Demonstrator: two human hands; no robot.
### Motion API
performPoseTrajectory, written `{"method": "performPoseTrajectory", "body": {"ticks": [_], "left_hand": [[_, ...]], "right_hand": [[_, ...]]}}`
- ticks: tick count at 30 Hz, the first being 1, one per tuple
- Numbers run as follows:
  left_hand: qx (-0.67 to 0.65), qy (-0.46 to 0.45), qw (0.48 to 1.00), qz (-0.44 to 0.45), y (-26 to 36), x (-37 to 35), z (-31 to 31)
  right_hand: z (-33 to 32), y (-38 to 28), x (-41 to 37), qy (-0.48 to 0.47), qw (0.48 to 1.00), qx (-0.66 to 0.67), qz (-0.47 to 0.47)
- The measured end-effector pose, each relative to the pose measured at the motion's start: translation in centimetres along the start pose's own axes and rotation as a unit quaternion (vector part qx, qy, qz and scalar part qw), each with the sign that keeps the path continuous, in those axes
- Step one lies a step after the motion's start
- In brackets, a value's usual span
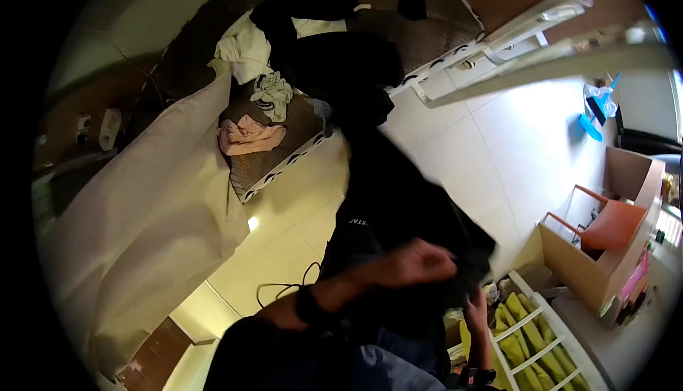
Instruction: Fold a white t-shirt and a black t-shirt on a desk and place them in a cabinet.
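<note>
A black garment [398,199] with small white letters stretches in front of me, from the bed's edge towards my body. My left hand [420,263], with a dark band on the wrist, is closed with curled fingers over this cloth and slightly blurred. Lower right, my right hand [478,309] grips the garment's edge; the cloth partly hides its fingers. Beyond, dark clothes [334,53] lie heaped on the bed; where they end and the held garment begins is hard to tell.
On the brown bed cover [245,170] lie a pink cloth [249,135], a pale crumpled cloth [272,96] and a white cloth [245,49]. A beige sheet [156,227] hangs at left. To the right stand a white ladder-like frame [526,71], an orange chair [612,224] and a slatted rack [541,341].
</note>
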State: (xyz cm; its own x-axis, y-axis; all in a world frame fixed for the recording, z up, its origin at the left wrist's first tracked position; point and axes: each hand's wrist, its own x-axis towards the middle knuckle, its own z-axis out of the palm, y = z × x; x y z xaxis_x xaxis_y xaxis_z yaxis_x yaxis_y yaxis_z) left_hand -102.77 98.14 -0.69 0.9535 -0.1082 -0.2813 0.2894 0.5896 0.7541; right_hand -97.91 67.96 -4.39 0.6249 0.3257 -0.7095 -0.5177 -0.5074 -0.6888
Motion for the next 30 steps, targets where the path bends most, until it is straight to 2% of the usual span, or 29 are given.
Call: {"method": "performPoseTrajectory", "body": {"ticks": [1,2,4,5,7,8,9,10,11,13,14,16,17,18,20,22,23,24,26,28,30], "left_hand": [[0.003,-0.121,0.992,-0.033,-1.9,1.1,4.1],[0.032,-0.208,0.978,0.003,-3.0,1.8,7.8],[0.042,-0.319,0.946,0.043,-4.2,2.3,14.1],[0.059,-0.331,0.941,0.045,-3.9,2.9,15.1],[0.244,-0.312,0.904,0.162,-2.5,3.8,16.9],[0.203,-0.276,0.939,0.018,-1.0,3.7,16.8],[0.196,-0.221,0.954,0.049,0.1,4.2,16.2],[0.160,-0.119,0.980,0.019,0.5,4.7,16.3],[0.286,-0.100,0.952,0.044,2.9,5.7,15.7],[0.394,-0.111,0.909,0.083,3.4,7.8,14.5],[0.415,-0.074,0.904,0.073,3.9,8.8,15.4],[0.555,-0.071,0.827,0.051,6.2,11.8,16.9],[0.599,-0.088,0.787,0.115,6.5,13.7,17.6],[0.634,-0.107,0.744,0.181,6.5,15.9,18.5],[0.667,-0.188,0.698,0.179,7.2,21.0,20.5],[0.680,-0.256,0.669,0.158,7.0,26.4,23.0],[0.665,-0.284,0.666,0.183,6.7,29.3,24.5],[0.658,-0.304,0.660,0.199,6.7,32.2,26.2],[0.636,-0.319,0.664,0.228,6.7,37.9,30.4],[0.600,-0.322,0.692,0.238,7.3,43.1,35.3],[0.562,-0.328,0.714,0.259,7.9,48.5,40.7]], "right_hand": [[-6.2,13.8,0.9,-0.050,0.997,-0.014,-0.059],[-4.8,10.4,0.4,-0.006,0.993,-0.048,-0.108],[-3.9,6.4,-2.0,0.058,0.977,-0.080,-0.192],[-4.5,5.5,-3.0,0.085,0.967,-0.085,-0.225],[-6.3,4.4,-5.7,0.137,0.948,-0.087,-0.272],[-7.5,4.0,-6.7,0.160,0.940,-0.085,-0.288],[-8.9,4.0,-7.8,0.177,0.935,-0.076,-0.297],[-10.3,4.0,-8.8,0.194,0.929,-0.068,-0.308],[-11.7,4.2,-9.4,0.206,0.927,-0.056,-0.309],[-14.7,4.4,-10.2,0.185,0.928,-0.070,-0.316],[-16.2,3.9,-10.6,0.198,0.927,-0.061,-0.314],[-19.4,-0.2,-10.7,0.139,0.903,-0.264,-0.309],[-20.8,-1.9,-10.5,0.154,0.877,-0.288,-0.353],[-22.2,-3.5,-10.5,0.154,0.889,-0.290,-0.318],[-26.3,-4.9,-9.8,0.187,0.882,-0.306,-0.305],[-31.0,-5.1,-9.3,0.273,0.859,-0.321,-0.291],[-33.7,-5.5,-9.0,0.295,0.867,-0.283,-0.287],[-36.0,-6.3,-9.3,0.329,0.870,-0.276,-0.243],[-40.4,-8.0,-9.5,0.408,0.827,-0.262,-0.284],[-44.6,-10.6,-10.6,0.429,0.836,-0.241,-0.244],[-49.3,-11.0,-11.2,0.475,0.822,-0.195,-0.245]]}}
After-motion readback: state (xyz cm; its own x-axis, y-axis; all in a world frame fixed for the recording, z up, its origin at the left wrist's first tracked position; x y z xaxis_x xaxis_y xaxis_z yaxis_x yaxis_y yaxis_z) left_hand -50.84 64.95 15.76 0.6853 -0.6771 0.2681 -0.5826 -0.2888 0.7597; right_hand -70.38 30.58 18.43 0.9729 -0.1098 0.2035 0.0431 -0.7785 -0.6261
